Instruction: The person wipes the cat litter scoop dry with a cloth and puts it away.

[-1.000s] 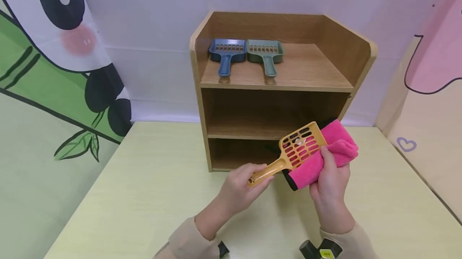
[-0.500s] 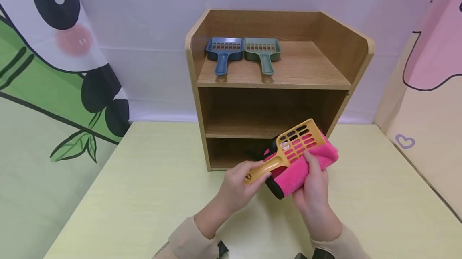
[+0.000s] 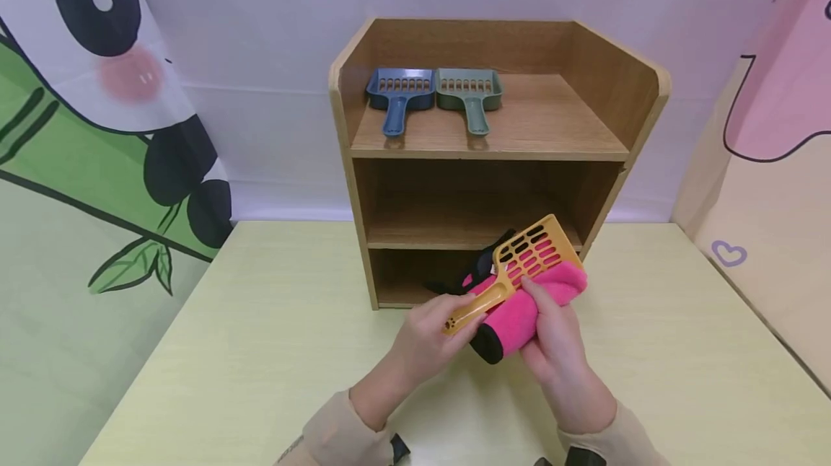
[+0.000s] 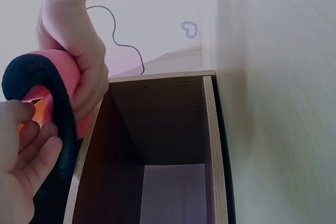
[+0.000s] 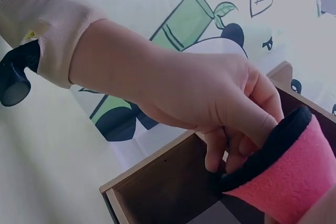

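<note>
A yellow slotted litter scoop (image 3: 529,253) is held up in front of the shelf, tilted, its head toward the upper right. My left hand (image 3: 431,332) pinches the end of its handle. A pink cloth with black edging (image 3: 516,322) is wrapped behind and below the scoop's head. My right hand (image 3: 561,361) grips this cloth, thumb on top, pressing a fold of it against the slotted face. In the left wrist view the black edging (image 4: 58,93) curls around, with a bit of orange-yellow inside; the scoop is mostly hidden by the cloth there.
A wooden three-level shelf (image 3: 490,156) stands at the back of the pale table (image 3: 279,336). On its top level lie a blue scoop (image 3: 401,91) and a grey-green scoop (image 3: 470,91), side by side, handles forward. Printed cloth backdrops (image 3: 273,40) hang behind.
My right hand and the pink cloth have moved left and slightly down along the scoop, toward its handle. My left hand has stayed nearly still on the handle.
</note>
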Tool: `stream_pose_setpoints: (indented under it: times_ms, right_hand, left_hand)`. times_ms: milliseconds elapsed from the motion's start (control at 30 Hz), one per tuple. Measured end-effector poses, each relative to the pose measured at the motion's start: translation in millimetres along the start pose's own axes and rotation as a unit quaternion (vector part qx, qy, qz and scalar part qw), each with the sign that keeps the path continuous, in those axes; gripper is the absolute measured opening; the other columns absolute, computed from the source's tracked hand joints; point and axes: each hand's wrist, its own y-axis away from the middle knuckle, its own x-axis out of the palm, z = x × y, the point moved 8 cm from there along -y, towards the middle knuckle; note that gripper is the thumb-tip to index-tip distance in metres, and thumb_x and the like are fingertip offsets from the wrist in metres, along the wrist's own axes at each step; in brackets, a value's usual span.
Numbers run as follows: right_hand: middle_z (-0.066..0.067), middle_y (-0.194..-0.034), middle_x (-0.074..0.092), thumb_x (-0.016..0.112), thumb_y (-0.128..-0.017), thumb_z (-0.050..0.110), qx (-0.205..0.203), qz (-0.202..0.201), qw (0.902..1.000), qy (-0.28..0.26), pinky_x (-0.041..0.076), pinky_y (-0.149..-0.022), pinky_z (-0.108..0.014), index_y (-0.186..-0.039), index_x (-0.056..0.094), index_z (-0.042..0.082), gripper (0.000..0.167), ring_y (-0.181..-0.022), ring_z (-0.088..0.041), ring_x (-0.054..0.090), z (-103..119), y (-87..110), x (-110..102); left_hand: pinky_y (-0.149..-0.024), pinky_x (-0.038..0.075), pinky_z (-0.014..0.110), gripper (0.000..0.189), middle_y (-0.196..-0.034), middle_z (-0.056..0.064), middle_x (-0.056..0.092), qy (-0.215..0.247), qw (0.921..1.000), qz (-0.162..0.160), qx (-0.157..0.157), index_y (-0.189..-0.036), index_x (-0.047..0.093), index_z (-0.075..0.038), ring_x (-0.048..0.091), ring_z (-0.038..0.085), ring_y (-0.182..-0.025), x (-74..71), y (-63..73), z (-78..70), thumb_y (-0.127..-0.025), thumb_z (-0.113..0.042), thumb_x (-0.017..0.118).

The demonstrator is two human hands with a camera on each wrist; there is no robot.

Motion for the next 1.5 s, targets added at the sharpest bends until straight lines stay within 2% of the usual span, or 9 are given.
stream_pose_setpoints:
  times_ms: [267,433,633,800,1000,1133,1233,1367,1500]
  right_hand:
    - [0.005,-0.150,0.034,0.058,-0.094,0.027,-0.030,-0.065,0.9975,0.000,0.038,-0.108,-0.032,-0.149,0.022,0.032,0.067,-0.133,-0.014,0.040,9.6,-4.7,-12.8]
    - [0.002,-0.144,0.040,0.060,-0.092,0.030,-0.106,-0.094,0.9897,0.018,0.043,-0.103,-0.033,-0.144,0.031,0.029,0.060,-0.130,-0.017,0.044,29.2,-4.4,-22.0]
    - [-0.002,-0.135,0.048,0.066,-0.088,0.029,-0.191,-0.132,0.9726,0.012,0.052,-0.086,-0.025,-0.133,0.038,0.019,0.054,-0.124,-0.020,0.051,53.6,-0.5,-30.9]
    - [-0.002,-0.137,0.047,0.064,-0.089,0.033,-0.198,-0.091,0.9746,-0.050,0.054,-0.086,-0.029,-0.133,0.038,0.019,0.053,-0.127,-0.020,0.049,54.9,4.2,-25.7]
    - [0.003,-0.146,0.034,0.040,-0.096,0.050,-0.169,0.015,0.9835,-0.064,0.049,-0.096,-0.033,-0.140,0.027,0.031,0.050,-0.136,-0.018,0.033,40.6,13.5,-4.4]
    - [0.004,-0.149,0.029,0.025,-0.092,0.060,-0.185,0.075,0.9783,-0.056,0.044,-0.101,-0.031,-0.144,0.026,0.034,0.057,-0.137,-0.018,0.027,36.1,20.9,6.7]
    - [0.002,-0.149,0.027,0.020,-0.092,0.055,-0.205,0.103,0.9723,-0.048,0.042,-0.101,-0.032,-0.145,0.024,0.033,0.058,-0.136,-0.019,0.026,36.1,24.4,11.7]
    - [0.000,-0.147,0.031,0.022,-0.095,0.044,-0.220,0.075,0.9719,-0.040,0.044,-0.100,-0.032,-0.143,0.024,0.028,0.051,-0.135,-0.019,0.031,38.0,23.8,9.5]
    - [0.002,-0.146,0.033,0.027,-0.097,0.046,-0.206,0.023,0.9766,-0.059,0.045,-0.099,-0.032,-0.141,0.027,0.029,0.047,-0.136,-0.018,0.031,42.3,21.4,0.3]
  left_hand:
    - [-0.067,0.053,0.014,0.027,-0.088,0.010,0.073,-0.010,0.9997,0.011,0.017,-0.098,0.065,0.001,0.069,0.015,-0.072,0.2,-1.1,-5.2,-0.081,-0.018,0.075]
    - [-0.063,0.050,0.009,0.027,-0.089,0.010,0.073,0.003,0.9999,0.009,0.010,-0.098,0.065,0.001,0.069,0.014,-0.071,-3.5,-3.7,-5.7,-0.081,-0.018,0.075]
    - [-0.058,0.048,0.007,0.028,-0.088,0.013,0.073,0.061,0.9980,-0.007,-0.013,-0.094,0.066,0.002,0.067,0.014,-0.066,-12.3,-7.0,0.1,-0.087,-0.025,0.069]
    - [-0.054,0.045,0.006,0.035,-0.086,0.014,0.072,0.102,0.9938,-0.009,-0.044,-0.096,0.065,0.003,0.061,0.012,-0.059,-11.8,-7.1,5.2,-0.089,-0.032,0.064]
    - [-0.054,0.045,0.007,0.031,-0.086,0.013,0.072,0.117,0.9914,-0.019,-0.056,-0.098,0.065,0.002,0.060,0.012,-0.059,-9.7,-4.3,9.1,-0.087,-0.028,0.067]
    - [-0.056,0.047,0.009,0.033,-0.088,0.012,0.072,0.121,0.9898,-0.016,-0.074,-0.099,0.066,0.001,0.061,0.013,-0.062,-8.4,-3.1,11.9,-0.087,-0.029,0.068]
    - [-0.057,0.048,0.009,0.033,-0.089,0.013,0.072,0.126,0.9886,-0.012,-0.081,-0.100,0.066,0.001,0.061,0.013,-0.063,-7.1,-2.5,13.1,-0.086,-0.028,0.068]
    - [-0.058,0.048,0.009,0.032,-0.088,0.013,0.072,0.115,0.9910,-0.016,-0.067,-0.100,0.066,0.002,0.063,0.014,-0.065,-8.4,-3.5,11.9,-0.087,-0.028,0.068]
    - [-0.059,0.050,0.010,0.032,-0.086,0.013,0.072,0.079,0.9957,-0.030,-0.037,-0.098,0.066,0.003,0.065,0.015,-0.066,-12.1,-4.8,9.7,-0.086,-0.027,0.068]
